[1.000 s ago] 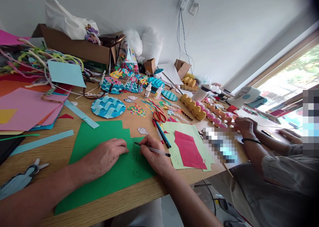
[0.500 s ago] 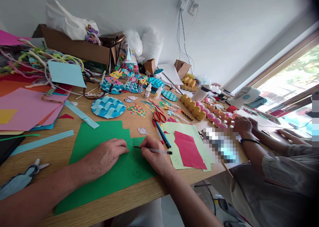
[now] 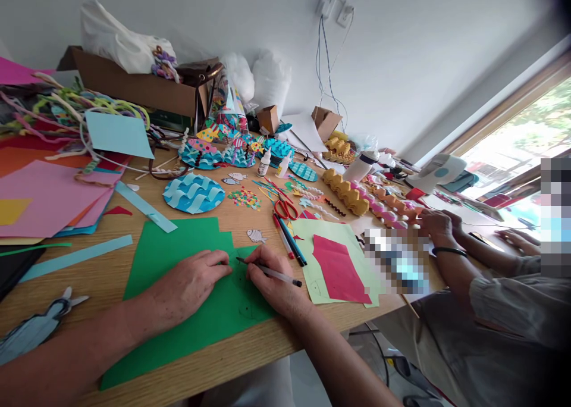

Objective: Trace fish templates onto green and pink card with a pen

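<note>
My right hand [image 3: 274, 279] grips a pen [image 3: 279, 275] in a writing hold, its tip at the upper right part of a green paper sheet [image 3: 165, 335]. Thin dark drawn outlines, one like a fish, show on the green beside and below the hand. My left hand [image 3: 194, 285] lies on the same sheet with fingers stretched toward the pen tip, holding nothing. Just beyond the paper lies a small cut-out fish [image 3: 256, 235]. Red and blue pens [image 3: 292, 240] rest beside a light green sheet [image 3: 314, 276] with a red paper piece [image 3: 341, 270] on it.
Orange-handled scissors [image 3: 285, 207], glue bottles [image 3: 264, 163] and a woven blue paper disc [image 3: 194, 193] lie farther back. Coloured papers [image 3: 49, 187] pile at left, near scissors [image 3: 44, 321]. At right, a co-worker's hands [image 3: 439, 228] are over the table; blurred blocks cover part.
My right hand has shifted slightly up and left, with the pen tip moving away from me along the green sheet. The left hand is almost unmoved.
</note>
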`<state>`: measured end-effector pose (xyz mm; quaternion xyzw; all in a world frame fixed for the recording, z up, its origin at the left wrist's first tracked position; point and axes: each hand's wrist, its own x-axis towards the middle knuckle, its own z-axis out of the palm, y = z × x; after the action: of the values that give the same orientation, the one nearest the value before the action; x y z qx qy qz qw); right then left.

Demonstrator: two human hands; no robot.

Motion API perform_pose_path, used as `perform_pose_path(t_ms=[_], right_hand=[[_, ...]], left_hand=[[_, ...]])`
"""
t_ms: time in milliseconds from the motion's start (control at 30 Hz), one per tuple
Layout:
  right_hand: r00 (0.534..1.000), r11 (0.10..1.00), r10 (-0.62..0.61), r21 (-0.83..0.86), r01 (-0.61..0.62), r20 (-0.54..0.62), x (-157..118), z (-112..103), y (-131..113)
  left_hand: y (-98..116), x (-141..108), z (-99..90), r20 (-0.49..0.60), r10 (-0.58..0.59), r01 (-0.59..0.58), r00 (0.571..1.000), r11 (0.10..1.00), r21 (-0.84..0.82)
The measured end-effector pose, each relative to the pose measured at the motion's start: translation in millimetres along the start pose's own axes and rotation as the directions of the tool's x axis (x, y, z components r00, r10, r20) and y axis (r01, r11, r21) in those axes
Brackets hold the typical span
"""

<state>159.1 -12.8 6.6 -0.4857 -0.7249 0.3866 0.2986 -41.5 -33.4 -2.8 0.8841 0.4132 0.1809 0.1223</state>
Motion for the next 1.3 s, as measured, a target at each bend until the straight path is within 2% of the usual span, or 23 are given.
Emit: perform_pose_path(t_ms=[367, 767, 1300], right_hand=[[0.999, 0.999, -0.037, -0.028, 0.037, -0.010, -0.6, 1.0, 2.0], [1.000, 0.999, -0.030, -0.019, 0.030, -0.004, -0.6, 0.5, 0.8], [1.000, 1.000, -0.017, 0.002, 0.016, 0.004, 0.2, 0.4, 1.9]], left_hand=[[-0.4, 0.8, 0.5, 0.002, 0.021, -0.021, 1.000, 0.998, 0.053], [-1.1, 0.3, 2.2, -0.021, 0.025, -0.024, 0.999, 0.999, 0.041], [1.6, 1.8, -2.2, 0.028, 0.021, -0.024, 0.999, 0.996, 0.088]])
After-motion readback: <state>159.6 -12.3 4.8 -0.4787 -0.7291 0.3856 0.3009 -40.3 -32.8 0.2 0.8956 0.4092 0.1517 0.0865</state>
